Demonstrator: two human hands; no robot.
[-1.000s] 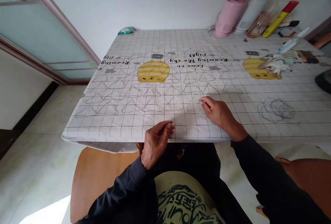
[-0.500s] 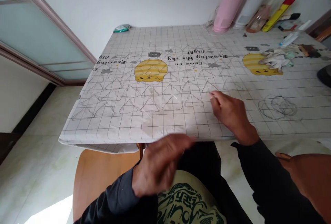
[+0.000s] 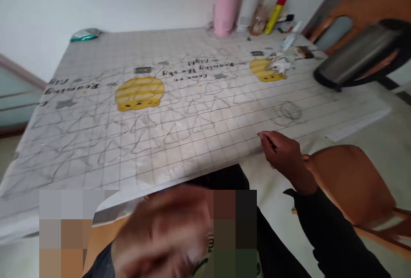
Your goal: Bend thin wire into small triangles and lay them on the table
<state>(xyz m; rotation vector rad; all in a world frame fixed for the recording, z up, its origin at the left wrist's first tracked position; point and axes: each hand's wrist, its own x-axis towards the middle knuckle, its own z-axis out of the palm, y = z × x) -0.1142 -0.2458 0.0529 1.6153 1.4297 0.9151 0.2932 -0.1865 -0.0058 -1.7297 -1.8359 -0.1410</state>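
My right hand (image 3: 281, 149) is closed in a pinch over the table's front edge, and what it may hold is too small to make out. My left hand (image 3: 167, 231) is large and smeared by motion at the bottom, in front of my body, its fingers unclear. Several wire triangles (image 3: 176, 132) lie in rows on the checked tablecloth (image 3: 128, 179), some across a yellow printed figure (image 3: 139, 94). Beyond my right hand, a loose tangle of thin wire (image 3: 287, 113) rests on the cloth.
A steel kettle (image 3: 353, 57) stands at the right, near a crumpled cloth (image 3: 279, 64). Pink (image 3: 226, 10) and white (image 3: 248, 8) bottles stand by the wall, with a yellow and red box (image 3: 276, 12). A green packet (image 3: 85, 34) lies back left. Chair (image 3: 353, 183) at right.
The view has turned to the right, bringing the kettle and chair into sight. My left hand has come nearer the camera and is more blurred. My right hand stays pinched, now at the table's edge.
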